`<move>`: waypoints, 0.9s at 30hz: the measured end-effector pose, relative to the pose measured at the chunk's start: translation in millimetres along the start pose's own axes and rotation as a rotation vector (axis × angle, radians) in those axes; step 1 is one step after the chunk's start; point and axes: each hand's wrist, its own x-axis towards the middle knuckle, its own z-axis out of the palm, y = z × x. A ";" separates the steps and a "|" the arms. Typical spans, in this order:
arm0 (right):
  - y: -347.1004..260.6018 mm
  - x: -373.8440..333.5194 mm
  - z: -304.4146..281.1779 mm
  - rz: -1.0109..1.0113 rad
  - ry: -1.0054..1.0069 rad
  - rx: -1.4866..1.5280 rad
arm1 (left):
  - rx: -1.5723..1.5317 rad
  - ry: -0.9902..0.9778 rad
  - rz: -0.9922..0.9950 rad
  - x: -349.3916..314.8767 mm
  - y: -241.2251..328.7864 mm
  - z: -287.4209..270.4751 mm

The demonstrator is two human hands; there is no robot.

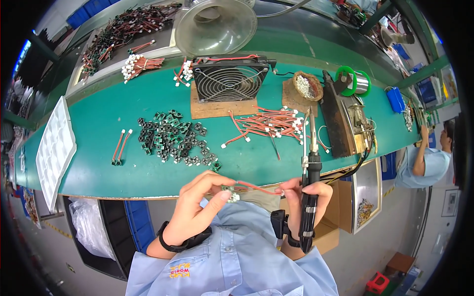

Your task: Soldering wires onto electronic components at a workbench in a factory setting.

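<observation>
Between finger and thumb, my left hand point(200, 197) grips a small green circuit board point(230, 194) just off the bench's front edge. A short red wire lead point(256, 186) runs from the board across to my right hand point(318, 195). That hand holds an upright soldering iron point(309, 207) with a black handle, its tip pointing away from me, and its thumb and finger pinch the lead's far end. Ahead of my left hand lies a heap of small green-and-black boards point(173, 135). A pile of red leads with white plugs point(271, 122) spreads ahead of my right hand.
A black fan point(229, 81) stands on a wooden board. Right of it are a bowl of pale pellets point(307, 86) and a solder wire spool point(362, 83). Two joined lead pieces point(121, 147) lie left, near a white tray point(55, 155). A co-worker point(424, 155) sits far right.
</observation>
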 end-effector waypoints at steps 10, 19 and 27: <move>-0.7 -16.4 -6.5 -0.034 -0.142 -0.101 | 0.181 -0.047 0.093 4.6 4.5 11.3; -4.7 -9.4 7.1 -0.145 -0.282 -0.344 | 0.505 0.053 0.419 -2.3 -1.1 27.7; 3.5 -17.1 8.6 -0.077 -0.074 -0.399 | 0.609 0.125 0.482 -3.1 -3.3 21.1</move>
